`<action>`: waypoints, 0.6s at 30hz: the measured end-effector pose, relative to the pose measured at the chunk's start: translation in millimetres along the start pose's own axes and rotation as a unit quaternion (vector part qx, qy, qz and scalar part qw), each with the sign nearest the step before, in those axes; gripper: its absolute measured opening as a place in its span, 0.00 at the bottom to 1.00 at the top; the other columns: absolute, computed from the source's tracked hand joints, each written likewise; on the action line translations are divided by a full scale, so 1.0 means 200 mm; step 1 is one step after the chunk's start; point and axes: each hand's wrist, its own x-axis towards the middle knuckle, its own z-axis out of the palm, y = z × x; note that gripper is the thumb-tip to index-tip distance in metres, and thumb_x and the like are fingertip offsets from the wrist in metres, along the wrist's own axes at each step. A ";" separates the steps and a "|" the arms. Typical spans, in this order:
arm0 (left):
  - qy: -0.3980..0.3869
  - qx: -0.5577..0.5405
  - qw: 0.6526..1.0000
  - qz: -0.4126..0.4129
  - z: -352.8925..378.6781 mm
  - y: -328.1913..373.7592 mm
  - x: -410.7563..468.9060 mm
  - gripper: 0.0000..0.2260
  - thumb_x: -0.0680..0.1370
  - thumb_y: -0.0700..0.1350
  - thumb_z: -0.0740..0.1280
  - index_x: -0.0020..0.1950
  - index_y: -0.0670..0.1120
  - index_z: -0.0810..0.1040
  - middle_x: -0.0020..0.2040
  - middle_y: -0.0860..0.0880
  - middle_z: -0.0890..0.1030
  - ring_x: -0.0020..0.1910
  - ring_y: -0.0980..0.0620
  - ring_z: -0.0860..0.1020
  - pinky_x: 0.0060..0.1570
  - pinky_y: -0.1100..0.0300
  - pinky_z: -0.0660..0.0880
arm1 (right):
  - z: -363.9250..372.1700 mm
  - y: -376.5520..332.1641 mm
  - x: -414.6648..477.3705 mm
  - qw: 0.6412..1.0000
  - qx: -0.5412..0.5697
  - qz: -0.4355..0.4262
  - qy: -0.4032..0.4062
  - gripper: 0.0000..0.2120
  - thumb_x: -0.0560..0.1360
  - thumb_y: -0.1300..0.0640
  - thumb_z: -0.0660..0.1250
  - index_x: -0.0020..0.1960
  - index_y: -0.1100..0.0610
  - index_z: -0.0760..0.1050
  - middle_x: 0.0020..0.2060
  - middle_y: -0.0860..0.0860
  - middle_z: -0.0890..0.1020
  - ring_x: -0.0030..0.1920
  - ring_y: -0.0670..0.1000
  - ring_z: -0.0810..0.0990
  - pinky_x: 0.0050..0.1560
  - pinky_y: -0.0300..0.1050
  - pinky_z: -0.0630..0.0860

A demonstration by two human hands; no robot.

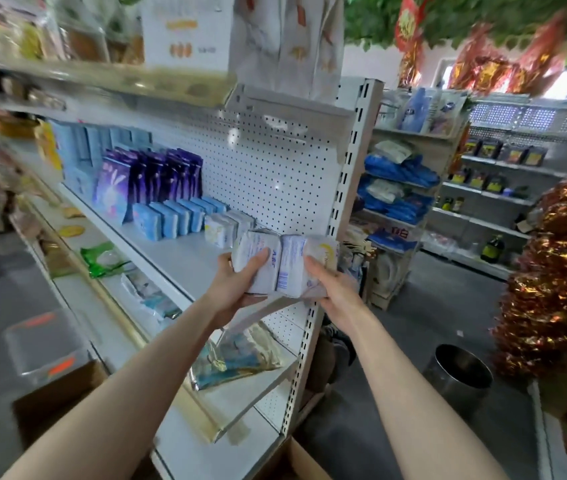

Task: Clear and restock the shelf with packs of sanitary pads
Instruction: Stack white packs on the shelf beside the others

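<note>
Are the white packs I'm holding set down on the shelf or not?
Not set down. The left hand cups the white packs from below; the right hand grips their other side.

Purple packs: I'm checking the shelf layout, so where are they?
In the head view the purple packs stand left of centre on the white shelf, just behind the row of blue packs.

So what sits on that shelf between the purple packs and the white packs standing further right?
A row of light-blue packs, standing side by side on the shelf; the head view shows it.
</note>
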 end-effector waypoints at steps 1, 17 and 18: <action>0.020 -0.001 1.000 0.006 -0.04 0.03 -0.02 0.27 0.74 0.56 0.71 0.64 0.48 0.61 0.59 0.44 0.77 0.51 0.47 0.82 0.37 0.54 0.82 | 0.05 0.00 0.01 1.000 -0.009 0.008 -0.007 0.31 0.60 0.49 0.78 0.59 0.63 0.79 0.54 0.59 0.84 0.49 0.54 0.84 0.54 0.47 0.80; 0.082 0.008 0.995 0.057 -0.83 0.39 0.23 0.23 0.79 0.64 0.59 0.68 0.53 0.62 0.59 0.50 0.75 0.50 0.51 0.79 0.38 0.54 0.80 | 0.92 0.08 0.46 0.997 0.024 -0.019 -0.072 0.23 0.71 0.61 0.75 0.64 0.60 0.74 0.52 0.55 0.85 0.50 0.52 0.85 0.48 0.50 0.82; 0.080 0.013 0.995 0.055 -0.92 0.42 0.27 0.23 0.78 0.62 0.61 0.69 0.55 0.61 0.58 0.50 0.76 0.49 0.50 0.79 0.40 0.54 0.79 | 1.00 0.09 0.51 0.997 0.031 -0.018 -0.066 0.23 0.70 0.62 0.75 0.63 0.59 0.74 0.52 0.55 0.85 0.51 0.53 0.84 0.47 0.49 0.82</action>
